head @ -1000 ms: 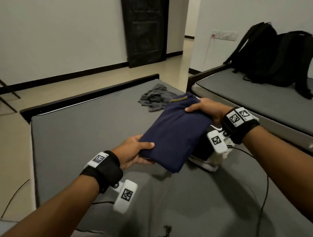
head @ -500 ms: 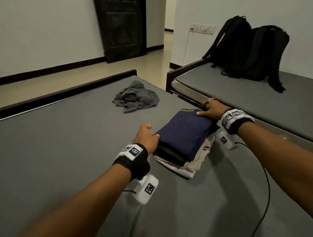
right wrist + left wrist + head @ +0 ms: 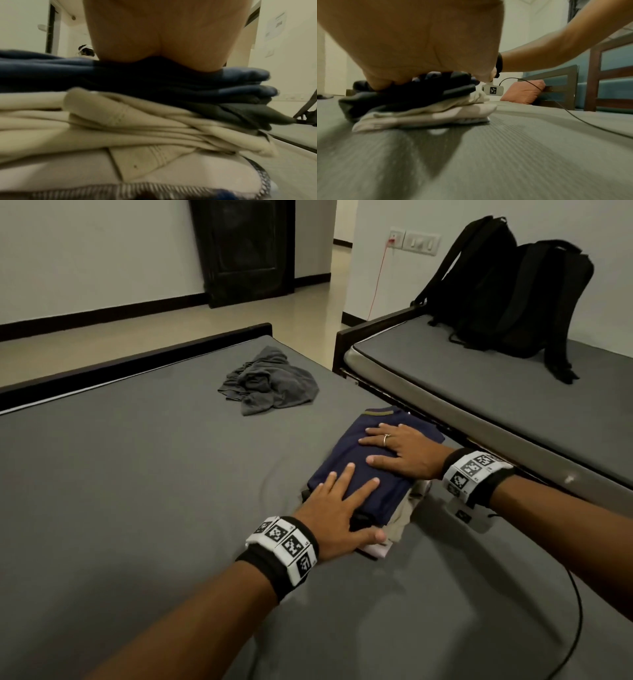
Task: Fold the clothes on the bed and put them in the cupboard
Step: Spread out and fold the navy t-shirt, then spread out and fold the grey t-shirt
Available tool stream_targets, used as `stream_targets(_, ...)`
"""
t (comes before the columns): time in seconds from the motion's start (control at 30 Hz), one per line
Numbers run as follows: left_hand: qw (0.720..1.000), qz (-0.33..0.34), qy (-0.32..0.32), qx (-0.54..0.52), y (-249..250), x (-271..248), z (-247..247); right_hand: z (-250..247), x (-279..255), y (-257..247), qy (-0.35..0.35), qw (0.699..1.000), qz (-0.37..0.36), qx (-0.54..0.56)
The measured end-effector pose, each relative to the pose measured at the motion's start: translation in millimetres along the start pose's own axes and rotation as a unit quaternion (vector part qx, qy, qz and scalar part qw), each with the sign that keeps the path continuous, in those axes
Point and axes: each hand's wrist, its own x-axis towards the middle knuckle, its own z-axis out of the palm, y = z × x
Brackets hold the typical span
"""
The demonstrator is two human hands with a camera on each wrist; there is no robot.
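A grey bed (image 3: 137,474) is seen from above, with a crumpled grey garment (image 3: 270,381) lying unfolded toward its far edge. Nearer, a pile (image 3: 394,529) of folded clothes is set on the mattress close to the right side, topped by a navy shirt (image 3: 373,474). The left hand (image 3: 337,515) is laid flat on the near end of the shirt, fingers straight and spread, thumb stretched along the pile's near edge. The right hand (image 3: 404,451), a ring on one finger, is pressed flat on the far end, fingers likewise spread. In the wrist views, cream and pale layers (image 3: 120,135) are shown squashed beneath the navy one (image 3: 412,93). A cable (image 3: 579,611) is trailed across the mattress at right. Beyond a narrow gap, a second bed (image 3: 513,392) is seen, with two black backpacks (image 3: 507,296) stood against the wall.
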Motion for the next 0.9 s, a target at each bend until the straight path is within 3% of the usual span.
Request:
stream_targets(0.3,0.997,-0.035,-0.055,0.030,-12.0,-37.5,10.1,-8.3,3.3,12.6,-0.027,0.995,0.088,0.028)
stream_targets(0.5,0.996,-0.056,-0.044,0.051,-14.2,-66.4,6.2,-34.3,5.5,-0.8,-0.082,0.985,0.151,-0.008)
stream_targets(0.7,0.994,-0.096,0.001,0.044,-50.9,-93.6,-43.3,-66.7,40.0,-51.1,-0.043,0.995,0.082,-0.044)
stream_targets(0.9,0.979,-0.175,0.022,0.107,-119.7,-133.0,-83.6,-70.5,116.1,-116.1,-0.082,0.993,0.036,-0.083)
